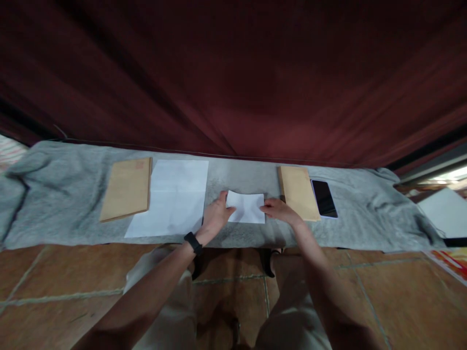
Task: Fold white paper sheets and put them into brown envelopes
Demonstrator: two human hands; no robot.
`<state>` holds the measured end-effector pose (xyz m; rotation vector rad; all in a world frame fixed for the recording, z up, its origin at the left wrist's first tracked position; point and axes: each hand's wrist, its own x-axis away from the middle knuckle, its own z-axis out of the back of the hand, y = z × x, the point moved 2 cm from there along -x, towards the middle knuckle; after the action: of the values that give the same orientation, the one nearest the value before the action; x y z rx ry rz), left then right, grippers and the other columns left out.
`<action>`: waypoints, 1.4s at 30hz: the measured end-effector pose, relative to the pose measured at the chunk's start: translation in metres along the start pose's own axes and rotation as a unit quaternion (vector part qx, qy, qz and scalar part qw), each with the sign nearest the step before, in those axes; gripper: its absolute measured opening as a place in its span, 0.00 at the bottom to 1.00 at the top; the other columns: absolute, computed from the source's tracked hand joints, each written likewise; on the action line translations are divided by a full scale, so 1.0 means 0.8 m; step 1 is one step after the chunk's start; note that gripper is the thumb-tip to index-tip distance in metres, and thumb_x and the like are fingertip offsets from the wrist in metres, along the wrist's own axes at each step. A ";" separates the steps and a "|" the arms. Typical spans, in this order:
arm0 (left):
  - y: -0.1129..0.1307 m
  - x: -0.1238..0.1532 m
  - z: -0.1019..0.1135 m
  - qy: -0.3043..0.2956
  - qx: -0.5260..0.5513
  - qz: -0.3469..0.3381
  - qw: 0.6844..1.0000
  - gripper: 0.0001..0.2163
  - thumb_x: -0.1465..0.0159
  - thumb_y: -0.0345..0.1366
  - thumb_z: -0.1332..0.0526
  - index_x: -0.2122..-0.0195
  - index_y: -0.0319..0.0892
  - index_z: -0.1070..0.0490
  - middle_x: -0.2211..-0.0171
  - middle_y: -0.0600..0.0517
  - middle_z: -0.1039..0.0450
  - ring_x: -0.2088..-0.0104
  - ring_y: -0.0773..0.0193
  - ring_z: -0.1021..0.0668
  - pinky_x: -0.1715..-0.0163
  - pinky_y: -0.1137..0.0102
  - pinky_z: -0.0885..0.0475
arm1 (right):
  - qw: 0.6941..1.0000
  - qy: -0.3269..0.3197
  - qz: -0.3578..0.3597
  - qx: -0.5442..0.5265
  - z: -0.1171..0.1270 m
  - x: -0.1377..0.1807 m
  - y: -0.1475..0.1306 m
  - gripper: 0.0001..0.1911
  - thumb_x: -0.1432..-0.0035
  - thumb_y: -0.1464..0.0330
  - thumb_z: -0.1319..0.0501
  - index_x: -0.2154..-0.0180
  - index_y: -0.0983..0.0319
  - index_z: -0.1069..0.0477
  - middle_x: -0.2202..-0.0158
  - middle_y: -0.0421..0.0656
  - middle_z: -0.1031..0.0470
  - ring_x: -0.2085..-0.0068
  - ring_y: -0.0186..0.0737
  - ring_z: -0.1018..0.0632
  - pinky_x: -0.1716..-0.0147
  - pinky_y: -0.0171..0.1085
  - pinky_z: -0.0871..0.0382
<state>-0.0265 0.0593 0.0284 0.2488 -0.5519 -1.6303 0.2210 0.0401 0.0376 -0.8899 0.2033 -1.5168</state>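
Left hand [215, 214] and right hand [279, 210] pinch a small white paper rectangle [246, 208] by opposite ends, mid grey cloth [241, 171]! It looks already folded; the large white paper sheet [178, 194] leftward lies spread out, untouched.

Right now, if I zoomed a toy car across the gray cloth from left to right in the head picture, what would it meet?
Left tan stack, large white sheet, left hand, small white paper, right hand, right tan stack, phone.
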 end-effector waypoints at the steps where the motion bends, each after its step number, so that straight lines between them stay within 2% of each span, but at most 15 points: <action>1: 0.001 0.001 0.000 -0.002 -0.012 -0.001 1.000 0.26 0.36 0.40 0.35 0.39 0.41 0.38 0.59 0.42 0.20 0.58 0.46 0.17 0.59 0.62 0.27 | 0.999 0.015 -0.004 0.035 0.000 0.002 -0.001 0.14 0.38 0.63 0.40 0.75 0.60 0.28 0.77 0.38 0.27 0.72 0.35 0.26 0.73 0.31 0.40; 5: 0.004 0.003 0.002 -0.006 -0.044 0.006 0.999 0.29 0.35 0.41 0.35 0.35 0.41 0.43 0.58 0.42 0.20 0.57 0.47 0.18 0.59 0.62 0.27 | 0.979 0.180 -0.011 0.098 -0.006 0.005 -0.015 0.12 0.32 0.62 0.43 0.63 0.58 0.24 0.67 0.43 0.20 0.63 0.41 0.20 0.65 0.33 0.33; 6: 0.005 0.003 0.002 -0.007 -0.049 0.009 0.999 0.31 0.35 0.41 0.36 0.34 0.41 0.44 0.58 0.42 0.20 0.57 0.47 0.18 0.59 0.63 0.27 | 0.971 0.222 0.004 0.088 -0.012 0.005 -0.021 0.13 0.31 0.62 0.46 0.59 0.58 0.24 0.64 0.44 0.19 0.61 0.42 0.19 0.63 0.34 0.31; 8: 0.006 0.004 0.004 -0.011 -0.055 0.014 0.998 0.33 0.35 0.42 0.36 0.32 0.41 0.48 0.58 0.42 0.20 0.56 0.48 0.18 0.59 0.63 0.28 | 0.959 0.264 0.088 0.056 -0.030 0.004 -0.035 0.16 0.29 0.64 0.50 0.50 0.59 0.26 0.55 0.46 0.20 0.55 0.41 0.19 0.54 0.36 0.28; 10: 0.006 0.004 0.004 -0.018 -0.055 0.019 0.998 0.35 0.35 0.43 0.35 0.31 0.42 0.50 0.57 0.43 0.20 0.56 0.49 0.18 0.59 0.64 0.28 | 0.949 0.254 0.177 0.062 -0.055 0.003 -0.046 0.19 0.28 0.66 0.52 0.42 0.60 0.30 0.44 0.48 0.24 0.45 0.41 0.22 0.45 0.39 0.30; 12: 0.005 0.005 0.005 -0.024 -0.057 0.022 0.998 0.36 0.35 0.44 0.35 0.31 0.43 0.51 0.56 0.43 0.20 0.55 0.50 0.18 0.59 0.64 0.28 | 0.938 0.238 0.220 0.124 -0.080 0.001 -0.050 0.22 0.28 0.65 0.51 0.37 0.63 0.34 0.36 0.51 0.32 0.36 0.44 0.31 0.37 0.44 0.37; 14: 0.005 0.007 0.006 -0.021 -0.069 0.019 0.997 0.35 0.34 0.44 0.36 0.31 0.43 0.51 0.55 0.42 0.20 0.55 0.50 0.18 0.59 0.64 0.28 | 0.927 0.234 0.225 0.191 -0.099 0.000 -0.048 0.24 0.28 0.64 0.49 0.34 0.62 0.38 0.31 0.51 0.39 0.31 0.48 0.37 0.33 0.50 0.43; 17: 0.005 0.014 0.011 0.001 -0.100 0.005 0.995 0.32 0.33 0.45 0.37 0.32 0.40 0.46 0.57 0.41 0.20 0.56 0.49 0.18 0.59 0.63 0.27 | 0.912 0.242 0.217 0.251 -0.113 -0.001 -0.042 0.26 0.28 0.62 0.48 0.32 0.59 0.41 0.29 0.49 0.43 0.30 0.49 0.40 0.32 0.52 0.47; 19: 0.007 0.020 0.012 0.030 -0.122 -0.031 0.992 0.26 0.33 0.43 0.39 0.36 0.39 0.40 0.56 0.40 0.21 0.53 0.49 0.19 0.55 0.61 0.28 | 0.906 0.246 0.214 0.271 -0.115 -0.001 -0.040 0.27 0.27 0.61 0.49 0.31 0.59 0.42 0.28 0.48 0.44 0.29 0.50 0.41 0.31 0.52 0.47; 22: 0.012 0.028 0.003 0.080 -0.127 -0.132 0.980 0.18 0.30 0.38 0.44 0.41 0.38 0.34 0.47 0.38 0.25 0.45 0.49 0.23 0.46 0.58 0.31 | 0.901 0.243 0.210 0.291 -0.114 -0.002 -0.041 0.27 0.27 0.61 0.51 0.31 0.61 0.44 0.28 0.49 0.46 0.29 0.50 0.41 0.31 0.53 0.49; 26: 0.011 0.035 -0.027 0.097 -0.106 -0.225 0.964 0.23 0.27 0.40 0.51 0.35 0.34 0.39 0.34 0.37 0.37 0.32 0.49 0.36 0.35 0.54 0.40 | 0.896 0.232 0.213 0.314 -0.115 -0.001 -0.039 0.28 0.28 0.65 0.50 0.30 0.61 0.45 0.28 0.48 0.47 0.29 0.50 0.41 0.31 0.52 0.50; 32: -0.001 0.040 -0.047 0.107 -0.123 -0.211 0.964 0.32 0.27 0.52 0.53 0.32 0.31 0.43 0.30 0.36 0.45 0.29 0.50 0.43 0.31 0.54 0.46 | 0.884 0.245 0.229 0.327 -0.120 -0.003 -0.030 0.29 0.28 0.67 0.52 0.29 0.58 0.48 0.27 0.47 0.50 0.29 0.51 0.42 0.31 0.56 0.53; 37: -0.005 0.038 -0.043 0.112 -0.113 -0.200 0.967 0.32 0.27 0.52 0.53 0.33 0.31 0.42 0.31 0.36 0.43 0.30 0.51 0.41 0.31 0.55 0.44 | 0.885 0.245 0.230 0.323 -0.121 -0.004 -0.032 0.29 0.29 0.63 0.50 0.29 0.59 0.47 0.27 0.50 0.49 0.29 0.54 0.42 0.32 0.57 0.51; 40: -0.016 0.020 -0.026 0.112 -0.091 -0.174 0.974 0.28 0.28 0.47 0.50 0.33 0.33 0.40 0.32 0.37 0.40 0.31 0.51 0.37 0.34 0.56 0.40 | 0.892 0.229 0.230 0.315 -0.119 -0.002 -0.036 0.31 0.30 0.57 0.48 0.30 0.56 0.46 0.27 0.51 0.50 0.30 0.56 0.41 0.33 0.60 0.50; 42: -0.034 0.000 0.002 0.132 -0.077 -0.137 0.979 0.28 0.30 0.45 0.45 0.33 0.33 0.41 0.32 0.36 0.39 0.32 0.49 0.37 0.35 0.55 0.38 | 0.897 0.220 0.225 0.311 -0.118 -0.001 -0.038 0.31 0.30 0.55 0.47 0.30 0.55 0.46 0.27 0.52 0.49 0.30 0.57 0.41 0.34 0.62 0.50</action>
<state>-0.0507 0.0607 0.0163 0.4336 -0.1923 -1.8589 0.1381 0.0114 -0.0085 0.0299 0.2134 -1.2057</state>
